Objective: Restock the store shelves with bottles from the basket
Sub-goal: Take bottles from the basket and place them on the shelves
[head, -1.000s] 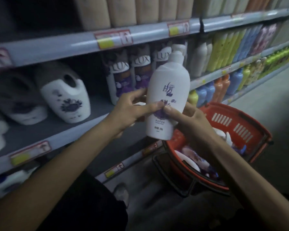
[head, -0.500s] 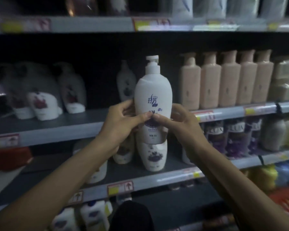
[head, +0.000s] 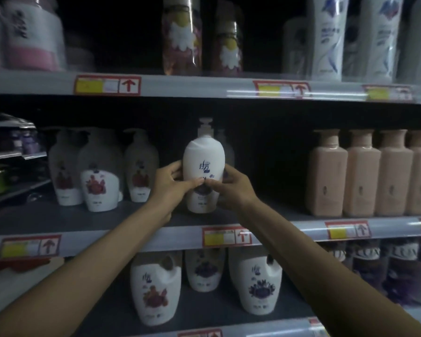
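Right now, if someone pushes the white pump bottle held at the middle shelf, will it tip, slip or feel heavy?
The white pump bottle is tall on a narrowish base, so a push near the top would probably tip it. Its smooth plastic looks a little slippery. The left hand and right hand both grip it, hinting at some weight.

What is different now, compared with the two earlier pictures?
The white pump bottle was carried from above the red basket, now out of view, up to the middle shelf. Nothing was released: the left grip and the right grip hold its sides as before.
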The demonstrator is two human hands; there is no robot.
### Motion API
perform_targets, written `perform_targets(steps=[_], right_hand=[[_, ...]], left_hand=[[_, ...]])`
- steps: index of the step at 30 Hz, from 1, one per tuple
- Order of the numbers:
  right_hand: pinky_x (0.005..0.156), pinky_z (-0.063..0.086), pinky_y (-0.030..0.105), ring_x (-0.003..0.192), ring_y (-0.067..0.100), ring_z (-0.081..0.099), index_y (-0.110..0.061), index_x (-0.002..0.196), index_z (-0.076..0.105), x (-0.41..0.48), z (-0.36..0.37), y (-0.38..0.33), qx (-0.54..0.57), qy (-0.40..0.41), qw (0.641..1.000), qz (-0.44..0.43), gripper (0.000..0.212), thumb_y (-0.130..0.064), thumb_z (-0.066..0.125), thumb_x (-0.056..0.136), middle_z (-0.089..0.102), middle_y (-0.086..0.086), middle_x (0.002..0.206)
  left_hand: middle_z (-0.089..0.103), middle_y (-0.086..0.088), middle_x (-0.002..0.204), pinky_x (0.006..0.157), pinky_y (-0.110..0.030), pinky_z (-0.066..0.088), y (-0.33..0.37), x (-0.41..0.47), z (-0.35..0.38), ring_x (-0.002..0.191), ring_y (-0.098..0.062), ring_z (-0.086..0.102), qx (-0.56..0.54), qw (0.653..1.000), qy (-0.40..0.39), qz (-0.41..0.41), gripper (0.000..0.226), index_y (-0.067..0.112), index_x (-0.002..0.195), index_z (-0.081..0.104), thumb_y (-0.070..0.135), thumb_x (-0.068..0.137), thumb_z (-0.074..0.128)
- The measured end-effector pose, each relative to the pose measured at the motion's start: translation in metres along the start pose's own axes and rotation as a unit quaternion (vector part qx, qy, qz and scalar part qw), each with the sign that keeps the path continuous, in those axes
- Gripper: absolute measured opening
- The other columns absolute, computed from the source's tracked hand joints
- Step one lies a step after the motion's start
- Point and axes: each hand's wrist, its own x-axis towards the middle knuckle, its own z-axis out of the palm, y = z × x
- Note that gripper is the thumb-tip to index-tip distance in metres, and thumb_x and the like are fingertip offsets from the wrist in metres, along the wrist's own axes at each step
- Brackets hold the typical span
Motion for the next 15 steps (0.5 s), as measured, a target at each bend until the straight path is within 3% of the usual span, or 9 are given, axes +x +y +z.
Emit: perform_targets(steps=[3,6,8,11,13,15], right_hand=[[0.094,0.058,0.056,0.109,0.03,0.071,-0.013,0.131,0.065,0.014,0.014,0.009,0.008,0.003,1.0,0.022,0.044,-0.013,0.078,0.09,0.073,0.01,0.115],[0.092,0.059,0.057,0.108,0.028,0.071,-0.019,0.126,0.066,0.024,0.022,0.018,-0.006,0.008,0.999,0.031,0.042,-0.017,0.081,0.087,0.074,0.007,0.117],[0.096,0.058,0.055,0.109,0.026,0.07,-0.025,0.115,0.064,0.021,0.023,0.014,-0.004,-0.003,0.999,0.039,0.033,-0.007,0.077,0.09,0.074,0.005,0.114],[0.099,0.056,0.047,0.097,0.02,0.068,-0.031,0.096,0.059,0.018,0.021,0.012,0.034,-0.018,0.996,0.086,0.042,0.01,0.065,0.092,0.068,-0.003,0.098],[0.089,0.055,0.043,0.088,0.021,0.065,-0.022,0.1,0.064,0.016,0.018,0.014,0.043,-0.023,0.991,0.122,0.035,0.011,0.062,0.092,0.068,0.003,0.094],[0.079,0.054,0.043,0.092,0.032,0.066,-0.012,0.121,0.066,0.014,0.018,0.014,0.033,-0.04,0.987,0.154,0.036,0.006,0.063,0.09,0.072,0.015,0.103]], left_hand=[[0.076,0.003,0.106,0.066,-0.019,0.054,-0.015,0.012,-0.004,0.091,-0.004,0.072,-0.002,0.999,0.007,-0.04,0.047,0.024,0.118,0.066,0.004,0.079,0.084],[0.076,0.0,0.107,0.054,-0.014,0.052,-0.02,0.016,-0.006,0.078,0.001,0.072,-0.031,0.995,0.016,-0.088,0.041,0.02,0.116,0.065,0.005,0.082,0.082],[0.076,0.0,0.11,0.054,-0.014,0.052,-0.022,0.019,-0.006,0.078,0.002,0.072,-0.035,0.994,0.018,-0.098,0.039,0.018,0.118,0.065,0.006,0.084,0.081],[0.075,0.009,0.099,0.056,-0.016,0.053,-0.02,0.014,-0.009,0.075,0.006,0.07,-0.048,0.991,0.012,-0.127,0.031,0.027,0.111,0.064,0.01,0.089,0.077],[0.072,0.008,0.098,0.072,-0.027,0.057,-0.017,0.008,-0.013,0.085,-0.003,0.07,-0.045,0.985,0.011,-0.169,0.026,0.03,0.108,0.062,0.015,0.091,0.075],[0.072,-0.001,0.107,0.089,-0.042,0.057,-0.014,0.002,-0.019,0.096,-0.02,0.07,-0.065,0.972,0.004,-0.227,0.022,0.024,0.112,0.065,0.02,0.092,0.073]])
